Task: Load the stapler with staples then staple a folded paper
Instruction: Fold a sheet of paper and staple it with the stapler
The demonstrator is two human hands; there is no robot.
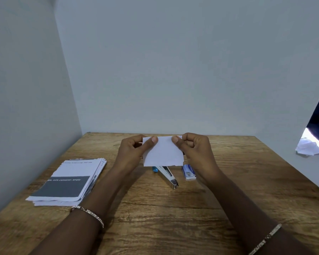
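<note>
The person holds a small white folded paper [162,153] above the middle of the wooden bench [173,218], raised clear of the surface. The left grip [131,153] pinches the paper's upper left corner, with the thumb [153,139] laid flat on the near face and the remaining fingers curled behind. The right grip [193,151] pinches the upper right corner in the same manner, thumb [176,139] on the near face. The paper's lower edge is rough and uneven. The stapler [168,176] lies on the bench directly below the paper, with its far end hidden behind the sheet. A blue part shows at the left, and a bare metal arm angles toward the person. It cannot be determined whether staples are inside. A small blue and white staple box [188,172] rests just to the right of the stapler, apart from it. A stack of printed sheets [68,181], the top one carrying a dark grey band with white text, sits on the left side of the bench, well apart from the stapler. Each wrist carries a thin bracelet [88,214].
</note>
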